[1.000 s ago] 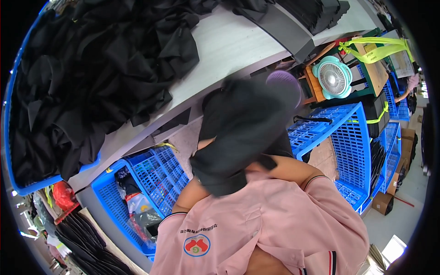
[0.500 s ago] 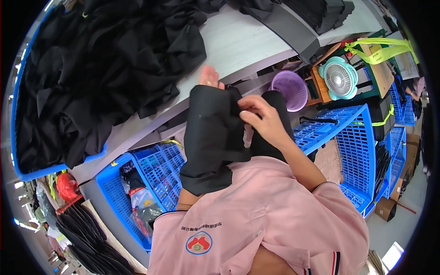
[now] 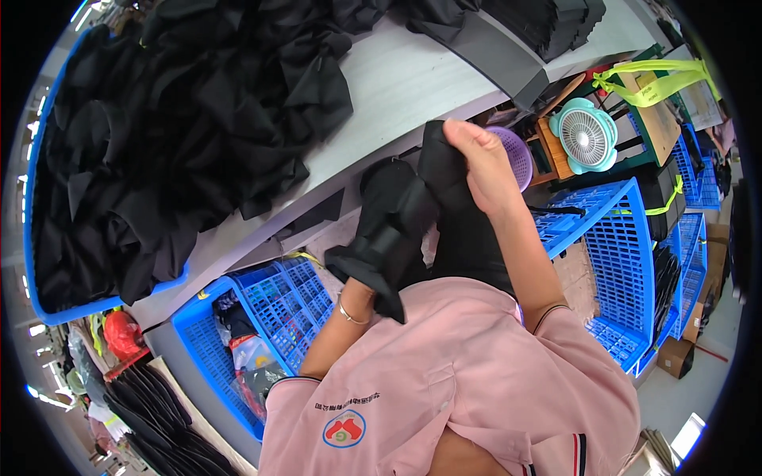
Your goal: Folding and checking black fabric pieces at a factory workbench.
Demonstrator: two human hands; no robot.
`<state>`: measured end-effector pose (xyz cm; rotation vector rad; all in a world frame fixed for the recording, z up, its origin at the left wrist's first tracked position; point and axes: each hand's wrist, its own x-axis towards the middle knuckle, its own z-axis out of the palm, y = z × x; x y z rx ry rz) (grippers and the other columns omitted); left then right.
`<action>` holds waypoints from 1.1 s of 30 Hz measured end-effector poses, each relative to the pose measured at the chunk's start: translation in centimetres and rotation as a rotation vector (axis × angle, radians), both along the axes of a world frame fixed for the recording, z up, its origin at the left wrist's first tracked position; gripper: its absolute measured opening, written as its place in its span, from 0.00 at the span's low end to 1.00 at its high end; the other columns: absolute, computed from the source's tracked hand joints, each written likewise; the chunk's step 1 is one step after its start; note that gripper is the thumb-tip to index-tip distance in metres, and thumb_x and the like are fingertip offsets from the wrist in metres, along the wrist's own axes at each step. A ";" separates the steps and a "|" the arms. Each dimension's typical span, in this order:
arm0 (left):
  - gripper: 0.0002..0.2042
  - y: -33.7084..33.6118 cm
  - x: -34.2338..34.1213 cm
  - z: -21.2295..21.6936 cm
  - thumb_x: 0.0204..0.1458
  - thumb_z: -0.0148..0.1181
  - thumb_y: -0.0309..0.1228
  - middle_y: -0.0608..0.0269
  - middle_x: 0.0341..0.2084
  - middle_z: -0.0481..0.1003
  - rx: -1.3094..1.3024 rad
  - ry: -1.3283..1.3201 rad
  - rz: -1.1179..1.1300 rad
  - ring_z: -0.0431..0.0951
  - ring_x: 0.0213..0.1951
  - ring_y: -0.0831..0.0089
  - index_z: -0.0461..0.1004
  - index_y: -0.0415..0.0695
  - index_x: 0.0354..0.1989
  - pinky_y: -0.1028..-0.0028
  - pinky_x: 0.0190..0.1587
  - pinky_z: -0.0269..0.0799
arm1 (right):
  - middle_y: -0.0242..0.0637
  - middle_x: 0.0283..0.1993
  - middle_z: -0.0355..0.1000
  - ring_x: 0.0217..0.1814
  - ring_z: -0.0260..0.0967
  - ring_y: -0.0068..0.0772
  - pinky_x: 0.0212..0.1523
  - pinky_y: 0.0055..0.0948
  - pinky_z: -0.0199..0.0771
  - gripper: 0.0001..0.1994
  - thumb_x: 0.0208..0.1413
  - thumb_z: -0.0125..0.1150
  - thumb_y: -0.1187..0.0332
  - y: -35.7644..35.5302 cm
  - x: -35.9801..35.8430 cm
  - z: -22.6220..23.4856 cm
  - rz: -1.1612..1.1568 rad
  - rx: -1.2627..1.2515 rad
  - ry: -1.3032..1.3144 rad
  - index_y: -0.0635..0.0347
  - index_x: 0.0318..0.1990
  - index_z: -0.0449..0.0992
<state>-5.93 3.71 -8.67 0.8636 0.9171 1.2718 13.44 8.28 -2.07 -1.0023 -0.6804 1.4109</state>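
Note:
A tube-shaped piece of black cloth (image 3: 389, 226) covers my left hand, hiding its fingers; only my left forearm (image 3: 333, 321) with a thin bracelet shows below it. My right hand (image 3: 481, 159) is raised beyond it, thumb and fingers pinched on an end of black cloth. That end appears to belong to the same piece, though the join is dark and hard to make out. Both hands are over my lap, in front of the table edge. On the far left, a large heap of black cloth (image 3: 190, 119) fills a blue tub (image 3: 33, 262).
A pale table (image 3: 397, 91) runs across the front, with stacked black pieces (image 3: 548, 28) at its far right. Blue crates (image 3: 278, 301) stand left and right (image 3: 623, 270) of me. A purple basket (image 3: 520, 159) and a turquoise fan (image 3: 586, 135) are on the right.
The cloth tube has slid down off my left forearm, baring the wrist and covering the fingertips that stuck out. My right hand has moved farther out and right, now gripping a cloth end.

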 end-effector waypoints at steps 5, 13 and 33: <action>0.25 -2.5 -2.8 -0.4 0.63 0.52 0.28 0.62 0.64 0.65 0.014 0.023 -0.051 0.63 0.67 0.71 0.59 0.43 0.69 0.74 0.66 0.60 | 0.42 0.55 0.73 0.55 0.73 0.30 0.59 0.29 0.67 0.18 0.64 0.58 0.68 -1.0 0.4 0.7 0.016 0.131 -0.185 0.69 0.58 0.72; 0.26 -1.8 -3.6 -1.7 0.62 0.53 0.27 0.61 0.64 0.65 0.026 0.056 -0.200 0.63 0.66 0.72 0.59 0.42 0.69 0.73 0.66 0.60 | 0.43 0.62 0.66 0.62 0.68 0.40 0.61 0.31 0.66 0.25 0.46 0.66 0.79 -3.4 -0.8 1.7 -0.016 0.430 -1.059 0.60 0.56 0.74; 0.22 10.3 -0.1 2.2 0.63 0.54 0.29 0.57 0.57 0.72 -0.217 0.157 -0.323 0.73 0.56 0.70 0.63 0.39 0.65 0.70 0.61 0.69 | 0.42 0.61 0.67 0.60 0.66 0.36 0.60 0.30 0.64 0.14 0.60 0.63 0.65 12.2 8.4 0.7 -0.180 0.645 -0.980 0.66 0.46 0.77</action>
